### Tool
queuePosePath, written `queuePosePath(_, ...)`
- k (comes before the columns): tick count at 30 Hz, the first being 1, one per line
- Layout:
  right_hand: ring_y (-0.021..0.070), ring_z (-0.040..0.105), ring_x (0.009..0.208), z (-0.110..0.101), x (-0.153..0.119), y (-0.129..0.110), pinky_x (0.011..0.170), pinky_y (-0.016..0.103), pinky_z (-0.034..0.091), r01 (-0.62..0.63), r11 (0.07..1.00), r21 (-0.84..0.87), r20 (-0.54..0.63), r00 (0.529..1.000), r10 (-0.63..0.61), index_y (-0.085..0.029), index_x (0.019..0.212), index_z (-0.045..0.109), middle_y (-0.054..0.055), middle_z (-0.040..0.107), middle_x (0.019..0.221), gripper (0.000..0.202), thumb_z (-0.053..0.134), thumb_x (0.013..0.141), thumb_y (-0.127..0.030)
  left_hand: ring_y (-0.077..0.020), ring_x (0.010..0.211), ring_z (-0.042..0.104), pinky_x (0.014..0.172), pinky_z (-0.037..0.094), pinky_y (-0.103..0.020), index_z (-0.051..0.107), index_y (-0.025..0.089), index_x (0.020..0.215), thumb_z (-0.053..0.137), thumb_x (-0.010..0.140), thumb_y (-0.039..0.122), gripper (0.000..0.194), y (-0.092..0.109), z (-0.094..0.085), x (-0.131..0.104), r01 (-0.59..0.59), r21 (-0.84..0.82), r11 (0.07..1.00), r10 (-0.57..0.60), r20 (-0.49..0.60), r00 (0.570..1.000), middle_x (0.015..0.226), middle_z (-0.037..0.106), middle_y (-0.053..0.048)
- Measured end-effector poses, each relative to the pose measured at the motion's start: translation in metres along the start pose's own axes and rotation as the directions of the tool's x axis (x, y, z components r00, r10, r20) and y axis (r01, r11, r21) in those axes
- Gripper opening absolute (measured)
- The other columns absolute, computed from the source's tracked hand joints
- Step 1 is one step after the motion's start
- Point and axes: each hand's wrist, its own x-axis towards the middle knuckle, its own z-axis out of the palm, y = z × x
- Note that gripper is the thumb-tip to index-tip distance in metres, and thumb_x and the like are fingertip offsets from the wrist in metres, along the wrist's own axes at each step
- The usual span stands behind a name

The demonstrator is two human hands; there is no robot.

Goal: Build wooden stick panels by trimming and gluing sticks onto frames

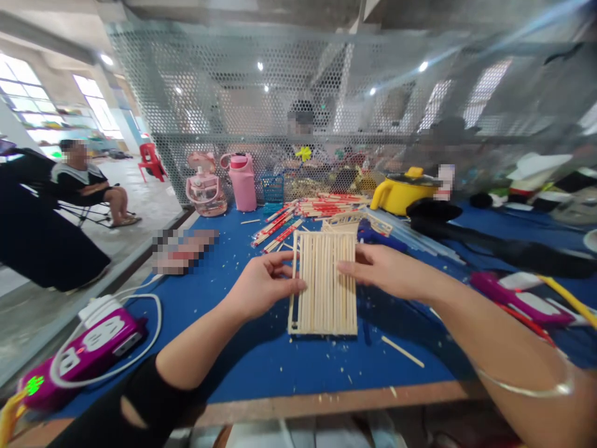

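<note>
A flat panel of wooden sticks point(325, 289), laid side by side in a stick frame, is held tilted over the blue table. A narrow gap shows near its left edge. My left hand point(265, 281) pinches that left side, thumb on the front and fingers behind. On the right edge, my right hand point(380, 269) grips it with the thumb across the sticks. Just behind the panel lie a dark blue glue gun point(373, 233) and a piece built of sticks point(345, 219). One loose stick point(403, 351) rests on the table at the lower right.
Red-and-white packets of sticks point(326, 205) lie towards the back. A pink bottle point(242, 183), a clear pink bottle point(205, 190) and a yellow pot point(403, 193) stand by the mesh screen point(224, 93). A purple power strip point(88, 354) with a white cable sits left; a person point(88, 180) sits beyond.
</note>
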Motion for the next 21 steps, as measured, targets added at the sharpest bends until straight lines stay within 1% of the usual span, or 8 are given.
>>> queuePosePath(1, 0.0237, 0.067, 0.084, 0.009, 0.003, -0.004, 0.072, 0.038, 0.055, -0.005, 0.980, 0.198, 0.050, 0.999, -0.004, -0.021, 0.097, 0.068, 0.006, 0.072, 0.091, 0.033, 0.063, 0.075, -0.045, -0.0088, 0.059, 0.059, 0.061, 0.047, -0.023, 0.061, 0.013, 0.114, 0.077, 0.061, 0.018, 0.055, 0.001, 0.000, -0.001, -0.006, 0.001, 1.000, 0.006, -0.007, 1.000, 0.068, 0.067, 0.002)
queuePosePath(3, 0.0252, 0.066, 0.089, 0.026, 0.012, -0.006, 0.079, 0.043, 0.055, -0.043, 0.844, 0.534, 0.071, 0.997, 0.007, -0.021, 0.101, 0.067, 0.007, 0.072, 0.096, 0.036, 0.070, 0.070, -0.039, -0.0096, 0.060, 0.060, 0.063, 0.049, -0.025, 0.061, 0.013, 0.112, 0.077, 0.062, 0.017, 0.053, 0.003, 0.000, -0.001, -0.015, 0.005, 1.000, 0.015, -0.009, 1.000, 0.070, 0.067, 0.001)
queuePosePath(4, 0.0256, 0.067, 0.089, 0.033, 0.017, -0.006, 0.080, 0.045, 0.055, -0.055, 0.761, 0.647, 0.056, 0.998, 0.024, -0.021, 0.100, 0.066, 0.007, 0.072, 0.095, 0.037, 0.073, 0.067, -0.035, -0.0099, 0.060, 0.061, 0.064, 0.050, -0.025, 0.062, 0.013, 0.110, 0.076, 0.062, 0.017, 0.051, 0.003, -0.001, -0.001, -0.022, 0.004, 1.000, 0.022, -0.018, 1.000, 0.070, 0.067, 0.001)
queuePosePath(6, 0.0259, 0.068, 0.086, 0.043, 0.025, -0.003, 0.079, 0.047, 0.055, -0.062, 0.625, 0.778, 0.040, 0.998, 0.049, -0.020, 0.098, 0.065, 0.006, 0.072, 0.093, 0.039, 0.077, 0.062, -0.028, -0.0103, 0.061, 0.061, 0.064, 0.051, -0.027, 0.062, 0.014, 0.108, 0.076, 0.063, 0.018, 0.047, 0.002, -0.002, 0.001, -0.038, -0.002, 0.999, 0.037, -0.052, 0.998, 0.069, 0.067, 0.001)
queuePosePath(9, 0.0254, 0.068, 0.087, 0.051, 0.031, 0.004, 0.081, 0.047, 0.055, -0.044, 0.508, 0.860, 0.022, 0.998, 0.051, -0.021, 0.098, 0.063, 0.004, 0.072, 0.096, 0.041, 0.078, 0.060, -0.024, -0.0113, 0.062, 0.063, 0.066, 0.052, -0.028, 0.062, 0.014, 0.107, 0.076, 0.063, 0.018, 0.046, -0.001, -0.002, 0.003, -0.040, -0.017, 0.999, 0.038, -0.101, 0.994, 0.068, 0.068, 0.001)
queuePosePath(12, 0.0249, 0.068, 0.089, 0.059, 0.028, 0.009, 0.082, 0.046, 0.055, -0.042, 0.450, 0.892, 0.020, 0.998, 0.053, -0.022, 0.099, 0.062, 0.004, 0.072, 0.100, 0.041, 0.077, 0.061, -0.024, -0.0115, 0.062, 0.063, 0.064, 0.052, -0.027, 0.062, 0.013, 0.107, 0.076, 0.063, 0.018, 0.047, -0.003, 0.001, 0.004, -0.037, -0.011, 0.999, 0.035, -0.117, 0.993, 0.067, 0.068, 0.000)
queuePosePath(16, 0.0260, 0.067, 0.093, 0.067, 0.024, 0.008, 0.084, 0.046, 0.054, -0.016, 0.417, 0.909, -0.015, 0.997, 0.072, -0.023, 0.100, 0.061, 0.004, 0.071, 0.103, 0.046, 0.079, 0.058, -0.022, -0.0113, 0.064, 0.064, 0.064, 0.052, -0.025, 0.066, 0.012, 0.100, 0.077, 0.064, 0.023, 0.039, -0.003, 0.002, 0.003, -0.033, 0.019, 0.999, 0.035, -0.127, 0.991, 0.073, 0.071, -0.002)
queuePosePath(21, 0.0294, 0.065, 0.098, 0.070, 0.023, 0.005, 0.086, 0.050, 0.053, 0.053, 0.450, 0.891, -0.111, 0.989, 0.102, -0.021, 0.096, 0.060, 0.006, 0.070, 0.104, 0.047, 0.081, 0.054, -0.025, -0.0109, 0.066, 0.065, 0.065, 0.052, -0.025, 0.067, 0.012, 0.100, 0.076, 0.065, 0.023, 0.037, -0.004, 0.002, 0.003, -0.063, 0.051, 0.997, 0.069, -0.132, 0.989, 0.076, 0.071, -0.003)
